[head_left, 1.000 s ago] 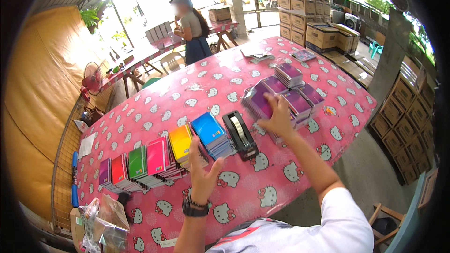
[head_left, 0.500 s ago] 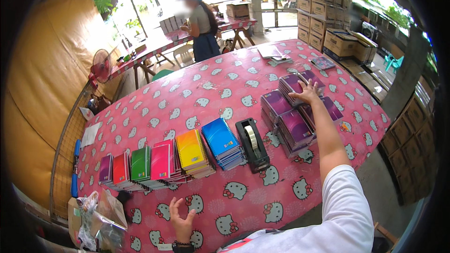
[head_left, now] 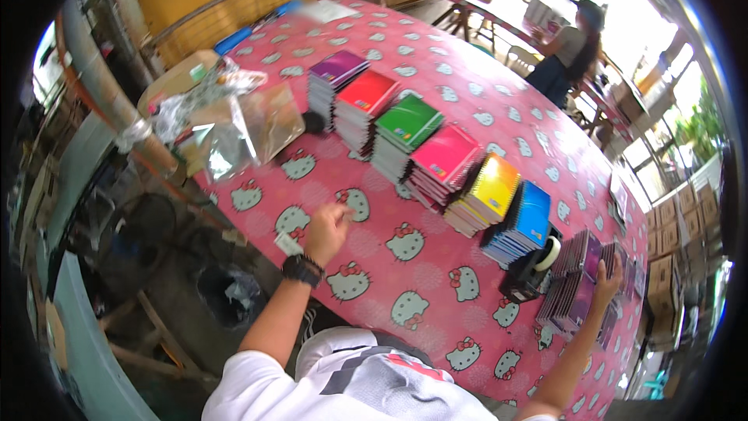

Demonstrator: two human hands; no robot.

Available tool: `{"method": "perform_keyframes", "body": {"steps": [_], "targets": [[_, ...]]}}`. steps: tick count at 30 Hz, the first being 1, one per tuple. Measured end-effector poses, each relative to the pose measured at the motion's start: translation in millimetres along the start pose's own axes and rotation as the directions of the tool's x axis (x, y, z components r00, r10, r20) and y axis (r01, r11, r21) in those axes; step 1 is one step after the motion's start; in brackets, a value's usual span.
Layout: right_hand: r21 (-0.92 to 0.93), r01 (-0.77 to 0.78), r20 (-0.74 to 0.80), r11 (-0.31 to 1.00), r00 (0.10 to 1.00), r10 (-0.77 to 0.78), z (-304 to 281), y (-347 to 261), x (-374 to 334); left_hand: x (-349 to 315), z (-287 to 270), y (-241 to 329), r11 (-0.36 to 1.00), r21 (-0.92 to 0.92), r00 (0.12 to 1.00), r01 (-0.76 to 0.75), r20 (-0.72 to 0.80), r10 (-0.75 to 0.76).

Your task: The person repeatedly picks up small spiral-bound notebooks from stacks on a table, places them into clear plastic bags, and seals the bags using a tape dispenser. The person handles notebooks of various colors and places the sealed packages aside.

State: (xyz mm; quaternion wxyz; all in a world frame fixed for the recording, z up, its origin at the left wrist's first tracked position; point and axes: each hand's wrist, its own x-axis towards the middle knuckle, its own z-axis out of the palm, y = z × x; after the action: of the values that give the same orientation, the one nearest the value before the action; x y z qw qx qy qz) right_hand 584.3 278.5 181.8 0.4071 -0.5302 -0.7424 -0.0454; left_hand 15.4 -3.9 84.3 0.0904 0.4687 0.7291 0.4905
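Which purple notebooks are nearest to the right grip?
The purple group right of the tape dispenser; the other purple stack stands left of the red stack.

Stacked flat in several close piles, under and just left of the right hand [head_left: 609, 281]: purple spiral-bound notebooks [head_left: 575, 298].

Notebook stacks [head_left: 408, 122] on pink table [head_left: 436, 265]

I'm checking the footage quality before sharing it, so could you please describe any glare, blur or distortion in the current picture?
In the head view, daylight washes out the scene around the co-worker; the clear plastic packaging shows bright reflections; mild blur softens the purple notebooks by the right hand; fisheye distortion bends the pink tablecloth edges, and the picture's corners are black.
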Motion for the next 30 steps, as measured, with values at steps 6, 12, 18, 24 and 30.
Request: {"method": "perform_keyframes", "body": {"steps": [6,12,18,24,30], "targets": [[0.564,-0.486,0.576,0.668,0.811,0.104,63,-250,-106,48,-85,-86,0.9,0.434,0.877,0.047,-0.449,0.171],[0.602,-0.575,0.747,0.554,0.651,-0.136,132,-358,-161,111,-99,-155,0.81,0.585,0.938,0.039,-0.3,0.172],[0.628,-0.543,0.7,0.557,0.707,-0.101,164,-422,-150,129,-113,-187,0.951,0.291,0.916,0.103,-0.401,0.023],[0.657,-0.664,0.74,0.356,0.658,-0.138,175,-466,-156,153,-154,-202,0.767,-0.552,0.78,0.327,-0.301,-0.549],[0.652,-0.687,0.759,0.321,0.595,-0.265,196,-500,-160,183,-266,-218,0.114,-0.924,0.683,-0.366,-0.349,-0.641]]}}
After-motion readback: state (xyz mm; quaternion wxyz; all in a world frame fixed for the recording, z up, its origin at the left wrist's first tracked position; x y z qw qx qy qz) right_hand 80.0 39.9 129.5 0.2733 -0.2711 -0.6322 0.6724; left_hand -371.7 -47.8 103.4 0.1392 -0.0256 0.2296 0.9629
